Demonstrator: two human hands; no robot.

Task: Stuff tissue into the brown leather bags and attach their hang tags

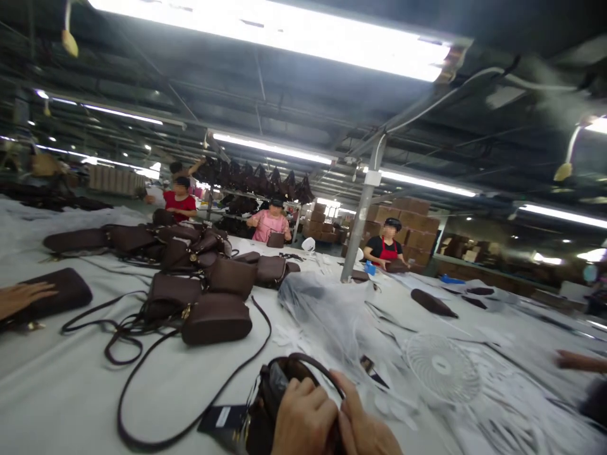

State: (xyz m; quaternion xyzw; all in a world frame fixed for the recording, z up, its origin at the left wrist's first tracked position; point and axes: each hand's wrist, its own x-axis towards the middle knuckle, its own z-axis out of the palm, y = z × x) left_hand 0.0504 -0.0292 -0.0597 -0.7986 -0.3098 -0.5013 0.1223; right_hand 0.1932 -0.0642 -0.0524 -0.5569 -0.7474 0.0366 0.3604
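Observation:
Both my hands sit at the bottom edge, close together on a dark brown bag (272,395) with a long strap (142,404) looping over the white table (71,385). My left hand (303,420) is curled round the bag's top. My right hand (367,430) presses against it, fingers closed on the bag's curved handle. A dark tag (220,418) lies beside the bag.
A heap of brown bags (199,272) with straps lies mid-left. Clear plastic wrapping (332,309) and a small white fan (443,370) lie to the right. Another person's hand (23,297) rests on a bag at left; another hand (576,361) shows at right. Three workers stand at the far side.

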